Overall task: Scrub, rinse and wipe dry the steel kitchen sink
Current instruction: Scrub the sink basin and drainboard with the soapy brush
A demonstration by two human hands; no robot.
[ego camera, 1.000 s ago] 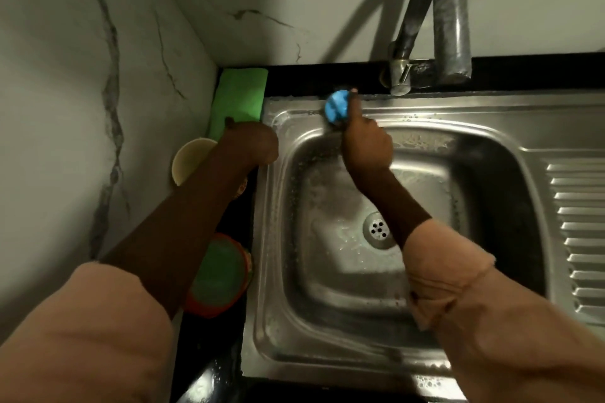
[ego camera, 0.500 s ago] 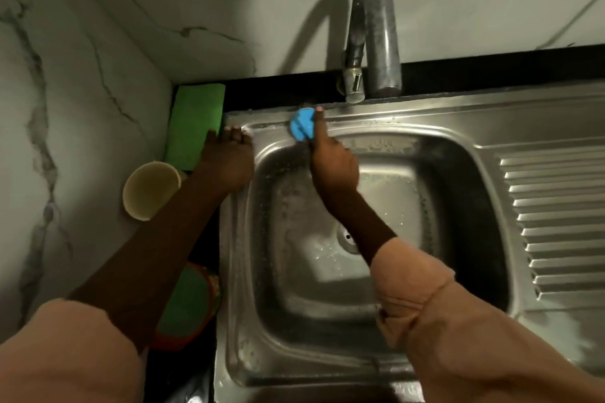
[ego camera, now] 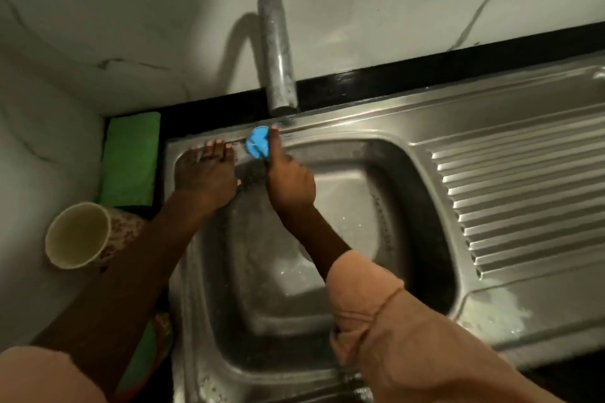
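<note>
The steel sink (ego camera: 376, 134) fills the middle of the view, its basin wet and soapy. My right hand (ego camera: 289, 181) is shut on a small blue scrubber (ego camera: 258, 142) and presses it against the sink's back rim, just below the tap (ego camera: 278, 59). My left hand (ego camera: 204, 175) lies flat with fingers spread on the back left corner of the rim, right beside the scrubber hand. My right forearm hides the drain.
A folded green cloth (ego camera: 131, 157) lies on the black counter left of the sink. A cream cup (ego camera: 77, 235) lies tipped below it. A green-and-red lid (ego camera: 154, 347) sits under my left arm. The ribbed drainboard (ego camera: 523, 196) carries soap foam (ego camera: 497, 311) at the right.
My left hand has shifted from the counter edge onto the sink's back left rim. The scrubber stays on the back rim under the tap. The camera view has swung right.
</note>
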